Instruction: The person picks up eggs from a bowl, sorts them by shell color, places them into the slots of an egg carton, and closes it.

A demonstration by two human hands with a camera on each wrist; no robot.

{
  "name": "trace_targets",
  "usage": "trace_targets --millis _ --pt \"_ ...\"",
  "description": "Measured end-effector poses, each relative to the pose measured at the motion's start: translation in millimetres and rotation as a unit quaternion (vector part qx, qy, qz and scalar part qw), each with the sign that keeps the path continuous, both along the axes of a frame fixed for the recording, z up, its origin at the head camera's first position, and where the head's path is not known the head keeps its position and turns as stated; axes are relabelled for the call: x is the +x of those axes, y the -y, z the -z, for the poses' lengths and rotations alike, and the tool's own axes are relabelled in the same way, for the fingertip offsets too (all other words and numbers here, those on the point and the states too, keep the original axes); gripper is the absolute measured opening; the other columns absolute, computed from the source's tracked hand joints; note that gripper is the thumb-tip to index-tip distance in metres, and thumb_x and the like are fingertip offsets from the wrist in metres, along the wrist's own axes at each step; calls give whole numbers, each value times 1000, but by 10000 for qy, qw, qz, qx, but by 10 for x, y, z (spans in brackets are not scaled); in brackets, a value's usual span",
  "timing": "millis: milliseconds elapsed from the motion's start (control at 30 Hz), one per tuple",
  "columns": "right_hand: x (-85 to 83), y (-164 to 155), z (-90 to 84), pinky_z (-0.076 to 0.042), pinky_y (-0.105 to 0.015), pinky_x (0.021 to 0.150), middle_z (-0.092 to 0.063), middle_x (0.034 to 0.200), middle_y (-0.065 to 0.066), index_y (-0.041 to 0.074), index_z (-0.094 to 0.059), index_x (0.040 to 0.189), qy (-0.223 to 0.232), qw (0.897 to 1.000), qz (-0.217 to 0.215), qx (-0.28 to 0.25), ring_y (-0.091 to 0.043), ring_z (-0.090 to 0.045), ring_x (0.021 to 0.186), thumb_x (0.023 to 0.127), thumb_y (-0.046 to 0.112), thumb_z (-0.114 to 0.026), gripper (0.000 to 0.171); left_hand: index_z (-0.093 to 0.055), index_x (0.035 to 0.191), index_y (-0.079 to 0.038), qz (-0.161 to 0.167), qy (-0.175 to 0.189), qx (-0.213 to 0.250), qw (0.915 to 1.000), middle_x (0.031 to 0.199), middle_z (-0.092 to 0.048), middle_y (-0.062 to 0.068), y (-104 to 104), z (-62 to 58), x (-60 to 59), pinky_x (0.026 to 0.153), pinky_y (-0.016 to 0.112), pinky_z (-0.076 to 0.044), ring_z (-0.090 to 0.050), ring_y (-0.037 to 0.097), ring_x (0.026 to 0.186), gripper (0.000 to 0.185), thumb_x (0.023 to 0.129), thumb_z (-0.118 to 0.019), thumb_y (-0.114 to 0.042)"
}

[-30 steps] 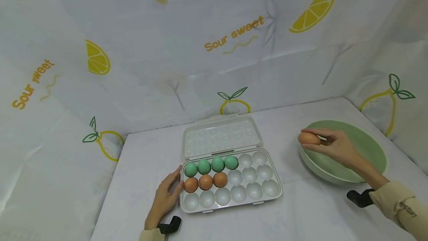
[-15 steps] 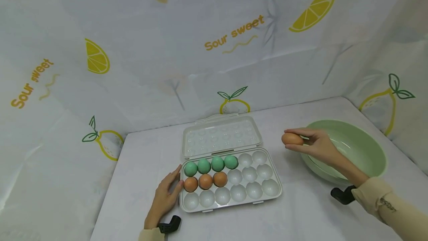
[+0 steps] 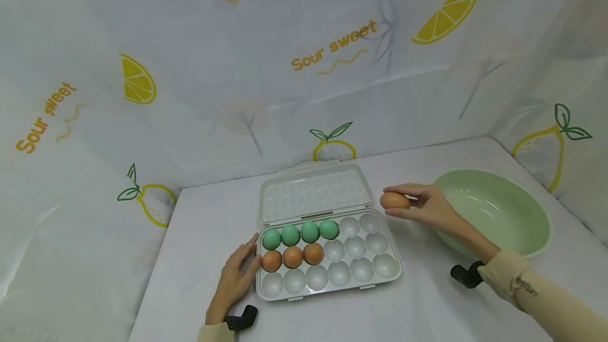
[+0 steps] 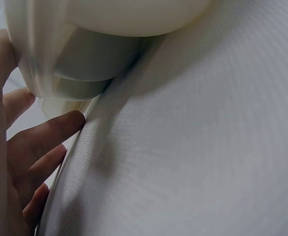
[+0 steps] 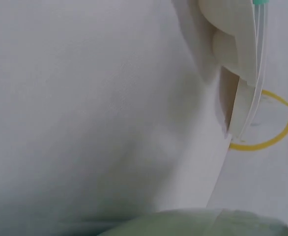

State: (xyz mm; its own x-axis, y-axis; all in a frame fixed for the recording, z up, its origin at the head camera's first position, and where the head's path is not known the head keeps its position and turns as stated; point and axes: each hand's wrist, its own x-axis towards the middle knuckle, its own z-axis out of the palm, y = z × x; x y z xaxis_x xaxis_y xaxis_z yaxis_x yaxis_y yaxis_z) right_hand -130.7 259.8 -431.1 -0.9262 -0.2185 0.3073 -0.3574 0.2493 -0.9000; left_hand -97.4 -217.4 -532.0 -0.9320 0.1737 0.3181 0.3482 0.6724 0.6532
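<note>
In the head view my right hand [image 3: 427, 206] pinches a brown egg [image 3: 395, 200] between thumb and fingers, in the air just right of the egg box. The white plastic egg box [image 3: 328, 290] lies with its lid [image 3: 315, 194] folded back. Several green eggs [image 3: 310, 231] sit in its back row, with 3 brown eggs [image 3: 292, 257] in the middle row. At the box's left end, my left hand [image 3: 236, 273] rests against the edge with fingers extended; the left wrist view shows fingers [image 4: 48, 135] at the box's side. The right wrist view barely catches my right hand.
A large green bowl [image 3: 513, 205] stands on the right of the white-covered table [image 3: 204, 226], partly behind my right forearm. A printed lemon-pattern sheet [image 3: 214, 94] rises behind the table. The box's other cups are bare.
My right hand has moved left with the brown egg, from over the bowl's rim to near the egg box. The left hand has stayed at the box's end.
</note>
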Motion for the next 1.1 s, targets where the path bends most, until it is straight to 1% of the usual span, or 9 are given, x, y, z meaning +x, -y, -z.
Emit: trace_targets --millis 100,300,400,500,667,800,867,1000,1100 --pt "-26 58 12 -62 -15 83 -74 114 20 -13 -68 122 -107 9998 -130 -116 6 -69 102 78 -8 -82 46 -54 149 -23 -18 -27 -12 10000 130 -73 8 -2 0 3 120 38 -32 -58 39 135 54 97 -67 -18" --pt "-67 194 25 -63 -17 82 -75 114 17 -14 -68 121 -112 9990 -372 -223 5 -69 101 78 -8 -83 46 -55 149 -22 -6 -76 42 10000 129 -74 9 -2 6 7 123 11 -25 -59 39 134 53 97 -68 -17" --pt "-74 241 32 -63 -17 82 -74 114 17 -13 -68 122 -92 9988 -435 -199 5 -69 101 78 -8 -83 47 -55 149 -21 27 -73 72 9999 129 -74 9 -7 6 9 123 8 -22 -59 38 134 54 97 -67 -17" --pt "-77 276 38 -63 -17 83 -74 115 18 -13 -68 122 -83 9986 -486 -203 5 -69 102 78 -7 -83 47 -55 149 -21 27 -96 32 9999 129 -73 10 -10 -4 9 124 17 -27 -59 38 134 54 97 -67 -17" --pt "-86 326 58 -63 -16 85 -76 116 13 -15 -66 122 -150 9972 -614 -391 4 -69 103 78 -10 -82 47 -55 149 -20 30 -70 -59 10000 133 -71 10 -12 -40 -1 120 40 -32 -58 38 134 54 97 -67 -17" --pt "-88 389 75 -62 -16 84 -76 114 14 -14 -67 122 -190 9973 -637 -324 4 -69 101 78 -9 -82 46 -55 149 -21 4 15 -71 10000 135 -70 10 -13 -53 -1 119 46 -33 -58 38 136 53 97 -67 -19" --pt "-87 434 68 -63 -16 85 -77 115 6 -12 -68 122 -175 9975 -645 -223 4 -69 101 78 -7 -83 46 -55 149 -21 -15 45 -62 10000 134 -71 10 -12 -51 2 119 48 -33 -57 38 136 53 97 -67 -19" --pt "-99 526 51 -62 -17 86 -74 119 -22 -12 -68 123 -120 9972 -735 -39 4 -69 102 80 -3 -83 46 -55 149 -21 -22 53 -55 10000 134 -71 9 -12 -42 5 119 47 -33 -57 38 136 53 97 -67 -19" --pt "-103 588 31 -63 -18 86 -73 119 -27 -9 -69 124 -4 9969 -786 68 3 -70 101 80 1 -84 47 -55 149 -20 2 -2 -54 10000 135 -70 10 -14 -44 5 119 47 -33 -58 38 135 53 97 -67 -18"
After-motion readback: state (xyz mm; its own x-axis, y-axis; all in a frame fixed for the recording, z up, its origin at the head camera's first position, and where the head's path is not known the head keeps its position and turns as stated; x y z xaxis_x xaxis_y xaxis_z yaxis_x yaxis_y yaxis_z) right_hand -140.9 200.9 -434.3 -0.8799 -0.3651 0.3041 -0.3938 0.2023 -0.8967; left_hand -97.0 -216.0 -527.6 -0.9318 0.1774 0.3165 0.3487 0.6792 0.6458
